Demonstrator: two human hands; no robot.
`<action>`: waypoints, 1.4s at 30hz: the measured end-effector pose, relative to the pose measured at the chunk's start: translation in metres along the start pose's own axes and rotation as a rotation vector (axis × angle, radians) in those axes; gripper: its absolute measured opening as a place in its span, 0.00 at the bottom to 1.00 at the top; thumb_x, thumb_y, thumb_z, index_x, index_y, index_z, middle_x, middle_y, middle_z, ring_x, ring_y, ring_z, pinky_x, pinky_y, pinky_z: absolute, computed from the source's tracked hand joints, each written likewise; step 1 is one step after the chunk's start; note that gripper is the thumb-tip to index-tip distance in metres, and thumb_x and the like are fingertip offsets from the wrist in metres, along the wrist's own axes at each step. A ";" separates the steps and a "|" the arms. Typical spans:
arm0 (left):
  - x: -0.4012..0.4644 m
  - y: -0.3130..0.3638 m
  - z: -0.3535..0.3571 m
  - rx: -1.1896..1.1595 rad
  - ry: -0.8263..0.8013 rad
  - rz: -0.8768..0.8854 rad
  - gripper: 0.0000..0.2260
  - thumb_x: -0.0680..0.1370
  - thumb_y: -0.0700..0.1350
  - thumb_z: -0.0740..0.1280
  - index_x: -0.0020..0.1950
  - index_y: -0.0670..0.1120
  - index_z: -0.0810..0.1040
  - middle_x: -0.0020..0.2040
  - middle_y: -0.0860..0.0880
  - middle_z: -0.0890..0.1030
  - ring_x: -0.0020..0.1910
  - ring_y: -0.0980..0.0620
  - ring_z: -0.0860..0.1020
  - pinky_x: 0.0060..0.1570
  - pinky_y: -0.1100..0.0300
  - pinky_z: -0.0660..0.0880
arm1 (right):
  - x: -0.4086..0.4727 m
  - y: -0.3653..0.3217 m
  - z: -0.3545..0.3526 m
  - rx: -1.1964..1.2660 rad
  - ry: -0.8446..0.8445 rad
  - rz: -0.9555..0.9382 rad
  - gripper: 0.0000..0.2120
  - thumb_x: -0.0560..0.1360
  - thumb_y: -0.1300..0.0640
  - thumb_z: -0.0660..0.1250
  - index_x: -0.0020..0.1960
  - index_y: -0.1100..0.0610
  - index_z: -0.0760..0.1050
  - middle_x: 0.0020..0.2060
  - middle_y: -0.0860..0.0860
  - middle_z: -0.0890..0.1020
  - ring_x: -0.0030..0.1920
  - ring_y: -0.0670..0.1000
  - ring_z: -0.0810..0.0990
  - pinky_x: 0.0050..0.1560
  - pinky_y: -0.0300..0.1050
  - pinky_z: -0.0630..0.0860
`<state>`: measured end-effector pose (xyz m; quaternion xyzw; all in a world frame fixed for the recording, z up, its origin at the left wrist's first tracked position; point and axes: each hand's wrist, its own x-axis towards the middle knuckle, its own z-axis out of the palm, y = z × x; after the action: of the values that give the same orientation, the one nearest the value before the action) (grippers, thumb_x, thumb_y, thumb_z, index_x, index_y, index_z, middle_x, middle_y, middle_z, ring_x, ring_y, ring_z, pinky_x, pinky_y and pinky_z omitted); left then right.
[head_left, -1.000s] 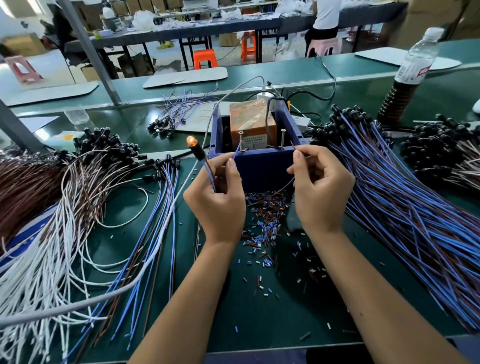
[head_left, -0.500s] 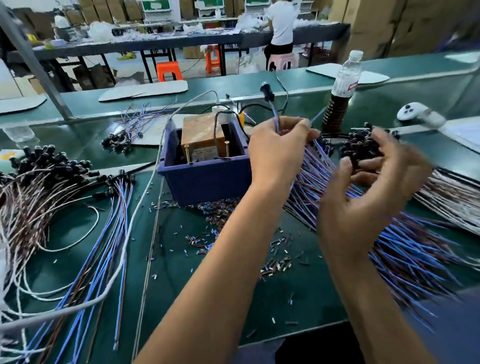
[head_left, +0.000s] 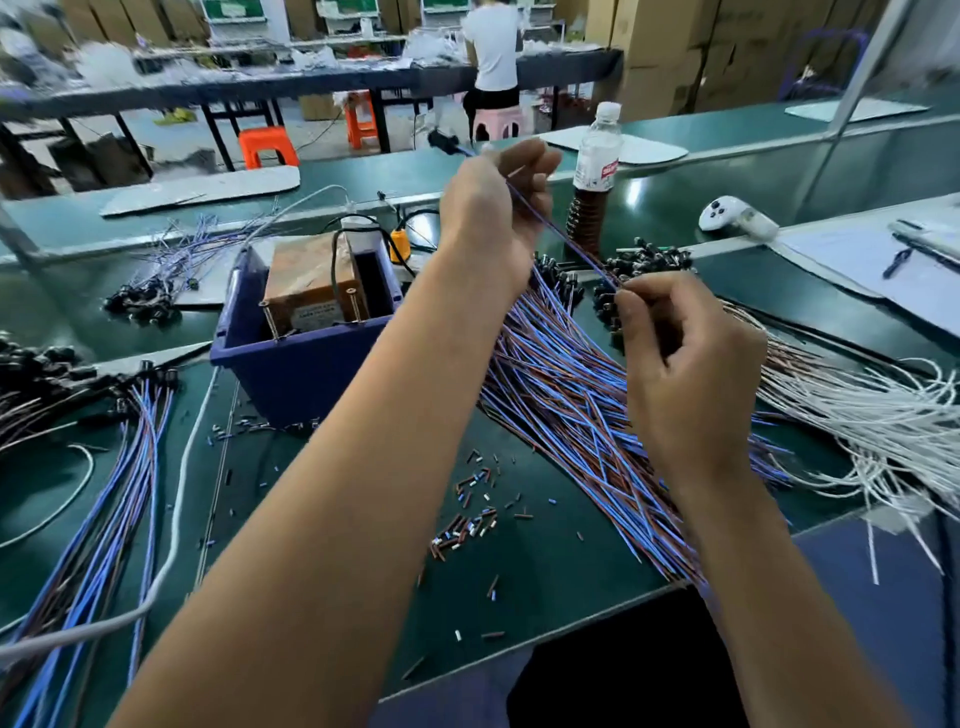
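A thin blue and brown wire pair (head_left: 561, 234) with a black lamp head (head_left: 441, 140) at its far end is stretched between both hands. My left hand (head_left: 493, 208) is raised above the table and grips the wire near the lamp head. My right hand (head_left: 685, 374) pinches the same wire lower down, above a large fanned pile of blue and brown wires (head_left: 576, 410). A blue plastic box (head_left: 291, 369) holding a brown transformer block (head_left: 311, 286) stands to the left of my left forearm.
More wire bundles (head_left: 104, 499) lie at the left, white wires (head_left: 857, 415) at the right. Cut insulation bits (head_left: 467, 519) litter the green table. A bottle (head_left: 592, 182) and a white controller (head_left: 727, 218) stand behind. A person sits at a far bench.
Both hands left the blue box and moved right to the wire pile. My left hand rose with a wire; my right hand closed from spread fingers to a pinch on it.
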<state>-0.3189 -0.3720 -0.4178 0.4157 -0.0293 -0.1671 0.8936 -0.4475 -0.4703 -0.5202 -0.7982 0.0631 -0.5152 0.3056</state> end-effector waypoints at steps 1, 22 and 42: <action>0.004 0.000 -0.003 0.148 0.054 0.037 0.19 0.88 0.44 0.53 0.46 0.39 0.79 0.40 0.42 0.81 0.33 0.53 0.73 0.32 0.65 0.70 | 0.001 0.005 -0.003 -0.032 -0.020 0.011 0.06 0.83 0.55 0.68 0.53 0.56 0.82 0.37 0.46 0.82 0.36 0.50 0.80 0.40 0.49 0.74; -0.035 0.007 -0.105 1.627 -0.365 -0.352 0.21 0.86 0.51 0.60 0.41 0.42 0.82 0.26 0.49 0.80 0.20 0.54 0.72 0.23 0.68 0.67 | -0.036 -0.048 0.034 -0.203 -0.218 0.170 0.05 0.79 0.59 0.71 0.51 0.57 0.85 0.47 0.55 0.84 0.51 0.61 0.78 0.53 0.55 0.75; -0.100 0.160 -0.309 1.859 0.387 -0.255 0.10 0.76 0.35 0.63 0.43 0.39 0.84 0.37 0.43 0.87 0.33 0.47 0.86 0.31 0.61 0.78 | -0.131 -0.235 0.247 0.054 -0.983 0.084 0.10 0.78 0.50 0.70 0.45 0.56 0.75 0.40 0.56 0.80 0.46 0.63 0.82 0.39 0.47 0.72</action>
<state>-0.3100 -0.0169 -0.4904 0.9791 0.0435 -0.1015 0.1705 -0.3457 -0.1227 -0.5626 -0.9353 -0.0701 -0.0662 0.3404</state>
